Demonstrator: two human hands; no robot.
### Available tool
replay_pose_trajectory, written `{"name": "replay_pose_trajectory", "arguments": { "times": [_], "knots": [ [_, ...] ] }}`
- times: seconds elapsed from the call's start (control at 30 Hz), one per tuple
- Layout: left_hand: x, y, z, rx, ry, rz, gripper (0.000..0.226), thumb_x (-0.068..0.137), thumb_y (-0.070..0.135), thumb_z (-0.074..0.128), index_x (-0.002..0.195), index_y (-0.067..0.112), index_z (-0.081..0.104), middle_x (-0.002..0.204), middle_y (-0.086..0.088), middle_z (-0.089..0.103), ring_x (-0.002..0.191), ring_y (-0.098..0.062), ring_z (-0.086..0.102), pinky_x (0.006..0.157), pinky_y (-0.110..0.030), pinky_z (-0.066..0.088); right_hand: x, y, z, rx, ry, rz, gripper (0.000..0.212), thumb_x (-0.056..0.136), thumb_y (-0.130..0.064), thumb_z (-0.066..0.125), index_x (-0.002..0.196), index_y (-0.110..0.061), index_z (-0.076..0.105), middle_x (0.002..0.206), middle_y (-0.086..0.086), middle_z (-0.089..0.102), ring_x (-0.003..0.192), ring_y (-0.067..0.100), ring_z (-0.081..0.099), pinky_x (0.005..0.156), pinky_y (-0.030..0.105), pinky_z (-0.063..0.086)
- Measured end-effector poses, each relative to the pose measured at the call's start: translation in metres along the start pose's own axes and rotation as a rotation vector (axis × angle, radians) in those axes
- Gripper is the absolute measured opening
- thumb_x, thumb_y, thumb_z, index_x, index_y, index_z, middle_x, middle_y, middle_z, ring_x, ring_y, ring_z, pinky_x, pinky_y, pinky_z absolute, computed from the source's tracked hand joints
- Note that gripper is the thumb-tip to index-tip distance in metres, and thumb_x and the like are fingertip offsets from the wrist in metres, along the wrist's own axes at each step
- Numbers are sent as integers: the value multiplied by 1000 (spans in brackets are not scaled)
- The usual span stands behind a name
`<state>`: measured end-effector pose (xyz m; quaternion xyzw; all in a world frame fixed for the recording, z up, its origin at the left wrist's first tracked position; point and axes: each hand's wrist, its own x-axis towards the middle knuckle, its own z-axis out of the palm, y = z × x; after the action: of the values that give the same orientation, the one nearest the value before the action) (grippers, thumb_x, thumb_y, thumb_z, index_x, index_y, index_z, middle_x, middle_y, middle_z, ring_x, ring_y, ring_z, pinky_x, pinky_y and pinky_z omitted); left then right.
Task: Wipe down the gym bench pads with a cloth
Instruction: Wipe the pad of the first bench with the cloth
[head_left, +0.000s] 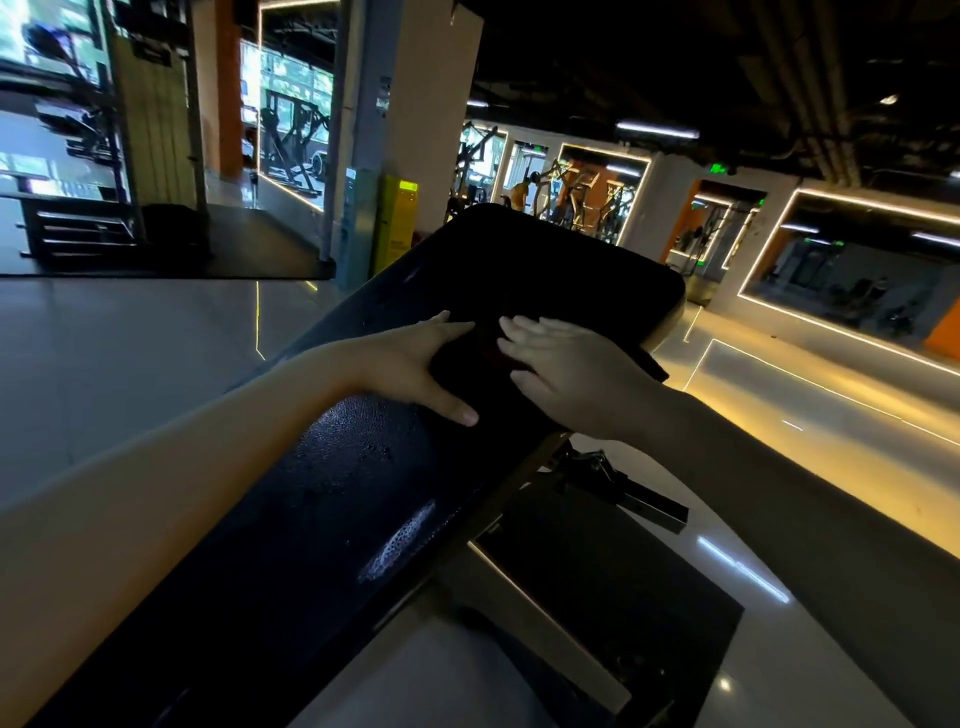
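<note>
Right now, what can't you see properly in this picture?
All in the head view:
- cloth: dark on the dark bench pad, partly under the left hand and right hand; its edges are unclear.
- Pad's near end: cut off by the bottom edge, partly covered by the left forearm.
- Bench frame: mostly hidden under the pad.
- Far gym machines: too small, blurred.

Bench pad (337, 493): long, black and glossy, with rounded far corners. It runs away from the camera, beaded with droplets, with a foamy white patch near its right edge.
Cloth (462, 364): dark, hard to distinguish, lying flat on the pad's far half, one corner overhanging the right edge.
</note>
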<state>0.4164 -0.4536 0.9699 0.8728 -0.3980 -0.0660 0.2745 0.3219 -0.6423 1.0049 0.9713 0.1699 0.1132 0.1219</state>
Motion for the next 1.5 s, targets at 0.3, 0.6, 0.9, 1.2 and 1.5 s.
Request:
{"name": "replay_pose_trajectory", "arguments": {
  "times": [0.3,0.6,0.9,1.2,1.5],
  "knots": [
    [43,28,-18,-193,385,237,51,91,4,59,140,6,45,138,-12,53,128,-20,48,110,-38,38,2,10,-24,304,-10,8,40,103,-27,41,137,-10,52,157,0,27,146,10,17,112,15,6],
    [81,50,-34,-18,270,285,24,86,7,68,110,9,67,98,6,61,93,-8,55,87,-25,43,-7,26,-29,161,331,336,43,85,-40,68,117,-13,57,113,4,55,106,21,51,91,40,43],
    [79,66,-71,31,279,296,14,88,8,66,99,16,65,92,13,57,81,5,50,69,-3,36,-8,53,-67,545,-52,464,37,79,-12,75,64,-15,42,68,6,41,68,21,43,58,30,34],
    [106,85,-100,-241,707,258,31,83,-10,63,74,20,56,80,5,58,79,-16,64,76,-25,55,8,104,-123,437,581,500,21,79,-17,77,89,-13,59,82,-3,51,86,19,52,61,26,40],
    [81,44,-82,52,257,310,38,81,-13,57,82,24,58,93,7,58,90,-17,57,81,-27,47,-13,59,-75,258,462,104,20,79,-16,76,83,-18,56,84,-9,50,85,16,51,72,34,42]
  ]
}}
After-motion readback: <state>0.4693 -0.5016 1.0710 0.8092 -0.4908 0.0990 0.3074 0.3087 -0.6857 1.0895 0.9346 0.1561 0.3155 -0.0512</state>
